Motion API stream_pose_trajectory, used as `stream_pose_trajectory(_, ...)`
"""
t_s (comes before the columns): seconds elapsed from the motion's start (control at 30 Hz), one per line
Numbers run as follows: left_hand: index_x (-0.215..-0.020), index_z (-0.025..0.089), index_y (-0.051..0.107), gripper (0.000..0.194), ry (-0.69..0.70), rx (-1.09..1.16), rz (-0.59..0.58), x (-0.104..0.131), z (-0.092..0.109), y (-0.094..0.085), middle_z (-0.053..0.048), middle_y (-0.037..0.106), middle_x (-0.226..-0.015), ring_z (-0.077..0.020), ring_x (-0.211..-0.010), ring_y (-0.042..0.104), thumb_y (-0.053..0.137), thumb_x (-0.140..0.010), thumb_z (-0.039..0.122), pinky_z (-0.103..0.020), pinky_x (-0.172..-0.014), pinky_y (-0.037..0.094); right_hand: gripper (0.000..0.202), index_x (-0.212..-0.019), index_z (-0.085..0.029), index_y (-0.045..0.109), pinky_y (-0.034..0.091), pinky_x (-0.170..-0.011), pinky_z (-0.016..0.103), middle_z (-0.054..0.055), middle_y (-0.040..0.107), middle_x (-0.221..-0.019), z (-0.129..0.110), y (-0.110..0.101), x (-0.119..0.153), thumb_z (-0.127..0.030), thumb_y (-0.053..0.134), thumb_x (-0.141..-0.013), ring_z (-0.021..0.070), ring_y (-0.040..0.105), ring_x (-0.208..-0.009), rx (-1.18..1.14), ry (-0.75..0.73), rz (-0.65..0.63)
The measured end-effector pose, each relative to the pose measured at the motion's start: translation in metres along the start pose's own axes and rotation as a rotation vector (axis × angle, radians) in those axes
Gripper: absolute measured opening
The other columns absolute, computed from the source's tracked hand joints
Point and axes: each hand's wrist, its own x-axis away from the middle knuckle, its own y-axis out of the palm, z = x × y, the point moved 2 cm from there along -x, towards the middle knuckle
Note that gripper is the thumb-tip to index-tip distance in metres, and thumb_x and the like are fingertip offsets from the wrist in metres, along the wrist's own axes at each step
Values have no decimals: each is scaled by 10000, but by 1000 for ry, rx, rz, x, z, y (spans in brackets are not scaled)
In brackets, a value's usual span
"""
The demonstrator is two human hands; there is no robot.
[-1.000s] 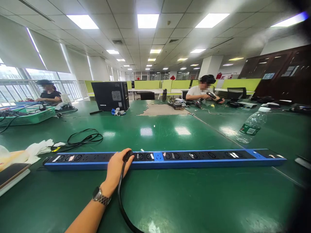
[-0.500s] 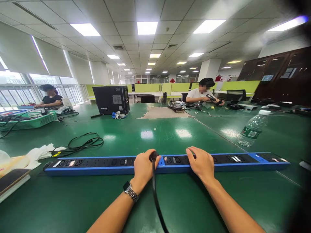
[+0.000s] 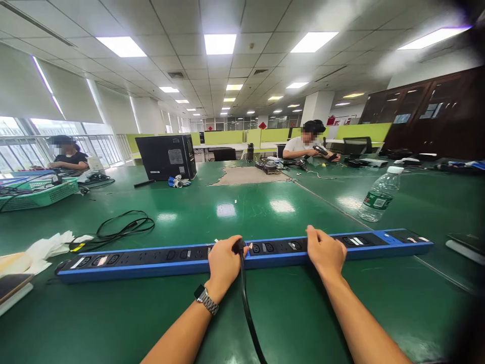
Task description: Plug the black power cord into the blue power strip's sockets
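Observation:
A long blue and black power strip (image 3: 151, 270) lies across the green table, its sockets facing up. Near its middle, my left hand (image 3: 226, 263), with a watch on the wrist, is closed around a black plug (image 3: 239, 246). A thick black cable (image 3: 248, 313) runs from this plug down toward the bottom of the view. Whether the plug sits in a socket is hidden by the fingers. Farther right, my right hand (image 3: 326, 253) is wrapped over the strip, gripping its body with the thumb on the far side.
On the green table (image 3: 182, 318), a water bottle (image 3: 379, 197) stands behind the strip at right. A coiled black cable (image 3: 125, 225), white tissue (image 3: 49, 247) and green basket (image 3: 45, 194) are at left. A black computer case (image 3: 166, 156) stands farther back. Two people sit beyond.
My right hand has moved right along the strip, and its fingers have closed round it. The left hand keeps hold of the plug. The whole view has shifted slightly, with the strip now more tilted.

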Motion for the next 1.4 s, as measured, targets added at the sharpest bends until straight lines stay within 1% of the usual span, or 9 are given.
stream_pose_trajectory(0.13,-1087,243,698,307,55,196,76,-8,25,4,-43,753,-1007,-210,-927,681,623,-858,434,-319,-838,514,462,-812,-225,730,190,-1064,459,64,736,-998,10,2,-4,-462,340,-883,224,589,-976,-2,10,60)
stream_pose_trajectory(0.3,-1058,260,718,302,97,182,-90,-20,72,37,-49,766,-956,-219,-881,697,694,-804,421,-307,-779,516,484,-809,-215,741,185,-1058,450,66,736,-1002,7,5,-2,-468,336,-886,220,582,-986,2,3,62)
stream_pose_trajectory(0.4,-1017,272,733,274,46,114,-146,-24,81,57,-56,769,-947,-242,-914,697,705,-789,422,-321,-778,512,476,-806,-219,741,202,-1041,449,67,737,-993,8,4,-2,-470,345,-889,222,581,-981,-2,-13,58)
stream_pose_trajectory(0.53,-1044,291,724,294,24,68,-167,-27,82,67,-54,764,-984,-251,-946,691,703,-782,423,-334,-796,509,474,-770,-229,734,216,-1033,432,57,742,-971,10,5,-2,-477,347,-884,222,590,-981,-2,-16,79)
stream_pose_trajectory(0.73,-1051,277,706,260,111,-87,-237,-25,92,71,-80,752,-936,-248,-921,688,654,-814,370,-339,-799,497,492,-788,-224,740,223,-1024,423,61,741,-977,12,7,-3,-480,331,-885,217,594,-990,-1,-11,89)
stream_pose_trajectory(0.93,-1055,241,666,246,122,-74,-149,-15,90,74,-83,739,-941,-243,-937,671,646,-835,351,-357,-834,473,471,-804,-228,745,217,-1029,433,60,740,-986,13,8,-3,-475,351,-878,221,589,-999,0,-5,63)
stream_pose_trajectory(1.23,-1046,291,694,285,-31,125,-125,-13,84,81,-48,760,-971,-231,-936,680,643,-843,485,-344,-825,472,438,-724,-229,713,233,-997,430,59,739,-957,12,6,-2,-475,376,-858,229,586,-977,-18,-17,92)
stream_pose_trajectory(1.33,-1074,267,671,315,-20,226,-67,-20,98,68,-57,752,-974,-219,-935,673,626,-858,491,-335,-838,480,459,-720,-234,716,234,-994,420,57,741,-935,11,6,-2,-492,362,-856,227,584,-968,-1,-11,111)
stream_pose_trajectory(1.4,-1111,253,637,321,25,332,22,-30,111,49,-52,740,-995,-200,-941,666,607,-877,471,-314,-845,485,487,-722,-228,721,231,-997,413,62,739,-931,11,6,-2,-501,342,-860,223,584,-967,0,-8,116)
